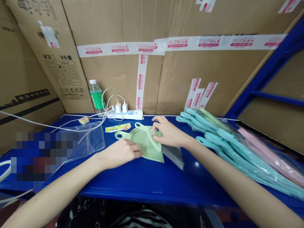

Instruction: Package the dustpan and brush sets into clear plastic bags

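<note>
A light green dustpan (140, 142) lies on the blue tabletop in front of me, its looped handle toward the left. Across its right side rests a hand brush (150, 139) with a matching green handle and grey bristles fanning out to the lower right. My left hand (125, 152) has its fingers curled at the dustpan's near left edge; the fingertips are partly hidden. Over the brush, my right hand (167, 131) has bent fingers and its thumb against the brush's right side; its exact hold is partly hidden.
Bagged teal brush-and-dustpan pieces (223, 148) and a pink one (273, 155) lie at the right. A clear plastic bag (92, 139), a yellow label strip (118, 127), a power strip (133, 115) with cables and a bottle (97, 98) are at the left and back. Cardboard (114, 79) walls the rear.
</note>
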The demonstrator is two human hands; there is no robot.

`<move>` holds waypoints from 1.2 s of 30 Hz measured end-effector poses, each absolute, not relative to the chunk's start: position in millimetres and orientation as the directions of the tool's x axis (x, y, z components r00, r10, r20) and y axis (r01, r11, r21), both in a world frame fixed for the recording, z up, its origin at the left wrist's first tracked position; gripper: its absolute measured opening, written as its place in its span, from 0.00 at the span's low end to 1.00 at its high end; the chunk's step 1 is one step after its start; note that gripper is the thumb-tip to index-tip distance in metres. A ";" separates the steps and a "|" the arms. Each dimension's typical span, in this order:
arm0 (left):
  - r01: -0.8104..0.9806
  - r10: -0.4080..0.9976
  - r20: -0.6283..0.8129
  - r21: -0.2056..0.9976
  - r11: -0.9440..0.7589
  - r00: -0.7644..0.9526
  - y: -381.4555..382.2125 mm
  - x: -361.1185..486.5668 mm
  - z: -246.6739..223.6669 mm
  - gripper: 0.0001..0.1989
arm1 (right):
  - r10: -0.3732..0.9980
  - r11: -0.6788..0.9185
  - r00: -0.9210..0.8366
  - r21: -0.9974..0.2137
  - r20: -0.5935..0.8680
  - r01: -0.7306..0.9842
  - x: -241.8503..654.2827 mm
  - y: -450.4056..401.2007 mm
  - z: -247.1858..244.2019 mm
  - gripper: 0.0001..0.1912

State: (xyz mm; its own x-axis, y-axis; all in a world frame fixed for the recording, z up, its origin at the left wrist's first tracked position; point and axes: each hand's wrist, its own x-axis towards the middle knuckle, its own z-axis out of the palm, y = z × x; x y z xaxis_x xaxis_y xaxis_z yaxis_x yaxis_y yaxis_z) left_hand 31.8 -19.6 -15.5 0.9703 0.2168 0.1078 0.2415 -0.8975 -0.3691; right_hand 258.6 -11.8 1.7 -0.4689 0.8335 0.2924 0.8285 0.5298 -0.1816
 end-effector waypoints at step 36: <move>0.395 0.690 -0.191 0.906 -0.149 0.698 30.2 20.2 -33.9 0.22 | 0.722 0.691 -0.620 -0.304 0.305 0.656 234.2 -21.1 -53.1 0.01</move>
